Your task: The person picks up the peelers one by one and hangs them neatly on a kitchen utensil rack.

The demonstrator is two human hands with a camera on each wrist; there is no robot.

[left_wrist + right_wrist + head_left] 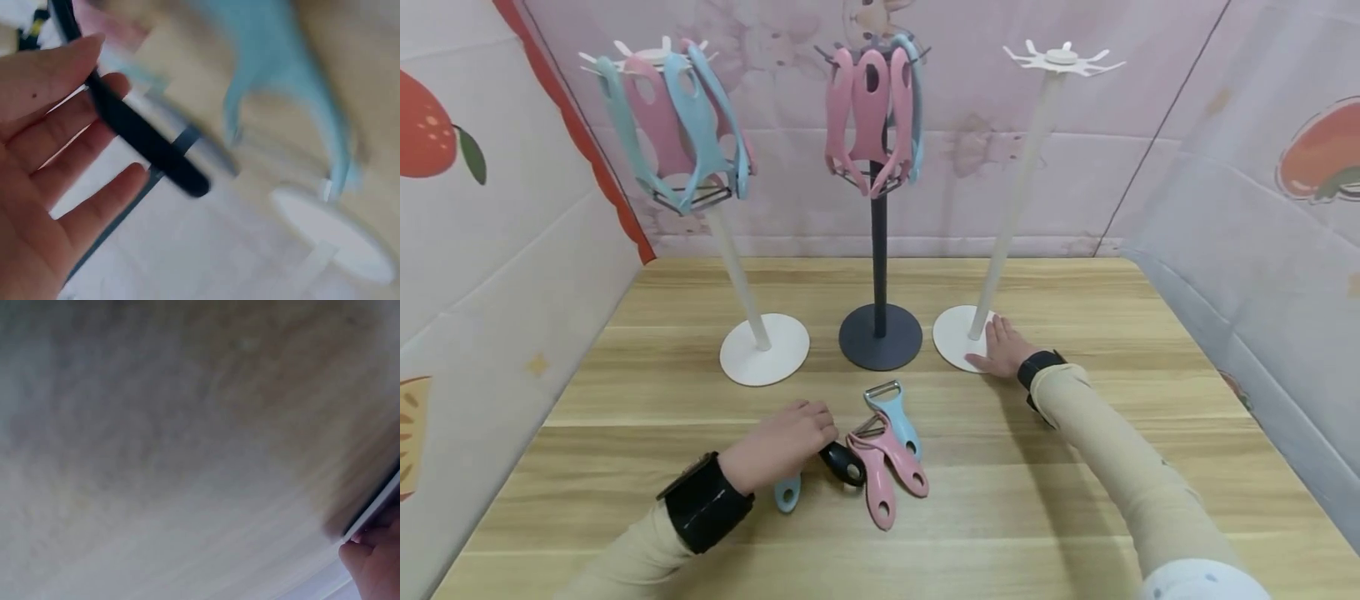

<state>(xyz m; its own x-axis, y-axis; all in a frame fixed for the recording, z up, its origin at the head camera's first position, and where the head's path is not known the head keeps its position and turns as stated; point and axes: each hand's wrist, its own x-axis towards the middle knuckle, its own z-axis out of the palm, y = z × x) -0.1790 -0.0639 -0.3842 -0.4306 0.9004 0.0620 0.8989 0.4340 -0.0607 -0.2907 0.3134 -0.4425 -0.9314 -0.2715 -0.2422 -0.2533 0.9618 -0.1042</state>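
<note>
The left hand (784, 446) pinches a glossy black-handled peeler (842, 464) between thumb and fingers, beside two pink Y-shaped peelers (881, 492) on the pale wood-grain bench (1000, 517); a light-blue Y-shaped peeler (895, 412) lies just behind these; the right hand (1002, 348), fingers straight and thumb spread, rests on the round white base (953, 337) of the rightmost pronged stand (1018, 192).

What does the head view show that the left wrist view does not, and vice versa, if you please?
Only the head view shows the right hand touching the rightmost stand, hooked stand tops, and peelers hanging from two.

Only the left wrist view shows the palm side of the left hand, which holds a black handle.

Both show that hand and handle, a light-blue peeler, the dark stand and a round white base.
</note>
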